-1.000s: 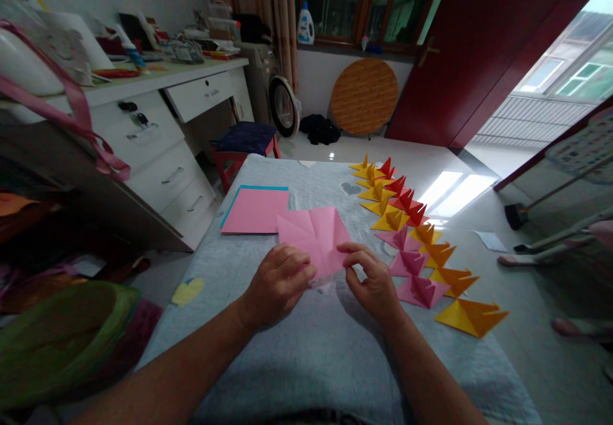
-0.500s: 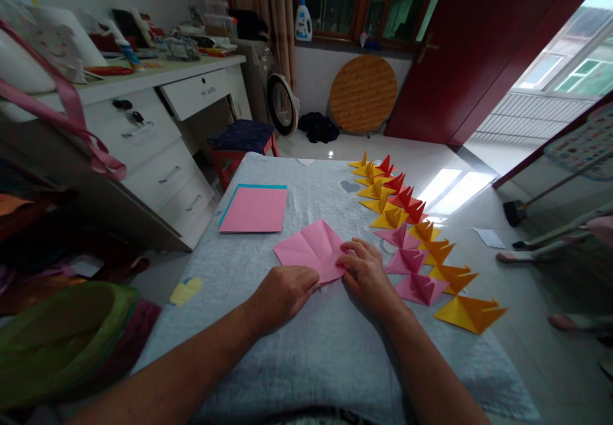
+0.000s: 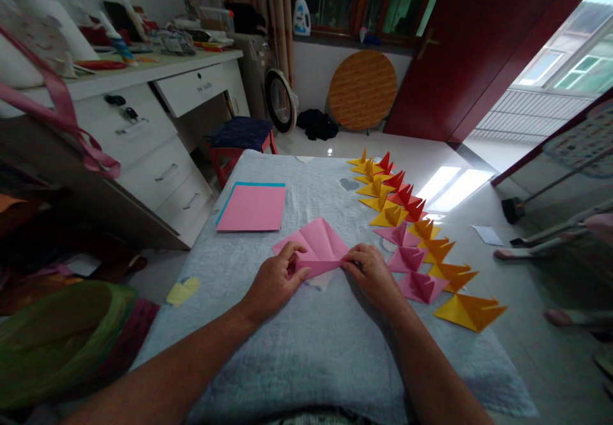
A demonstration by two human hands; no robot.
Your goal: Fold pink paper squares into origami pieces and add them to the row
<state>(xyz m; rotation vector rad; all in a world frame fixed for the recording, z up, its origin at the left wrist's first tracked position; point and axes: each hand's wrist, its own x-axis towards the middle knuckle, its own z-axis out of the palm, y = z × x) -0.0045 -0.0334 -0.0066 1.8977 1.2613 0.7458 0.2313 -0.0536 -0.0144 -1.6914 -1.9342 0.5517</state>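
Note:
A creased sheet of pink origami paper (image 3: 318, 238) is held low over the cloth-covered table, one corner pointing away from me. Its near edge is bent upward in a narrow strip. My left hand (image 3: 280, 278) pinches the near left part between thumb and fingers. At the right corner, my right hand (image 3: 368, 270) grips the paper with its fingertips. To the left lies a stack of pink paper (image 3: 253, 208) with a blue edge showing. Folded pink paper figures (image 3: 421, 286) stand just right of my right hand.
Rows of yellow paper figures (image 3: 469, 311) and red ones (image 3: 412, 203) run along the table's right side. A blue cloth (image 3: 306, 355) covers the table. A stool (image 3: 242, 134) stands beyond its far left corner, and a green bin (image 3: 62, 342) is at lower left.
The pink sheet has been turned so a corner points away, and its near edge is now folded up. My left hand has shifted its hold along that edge; the right hand has moved to the corner.

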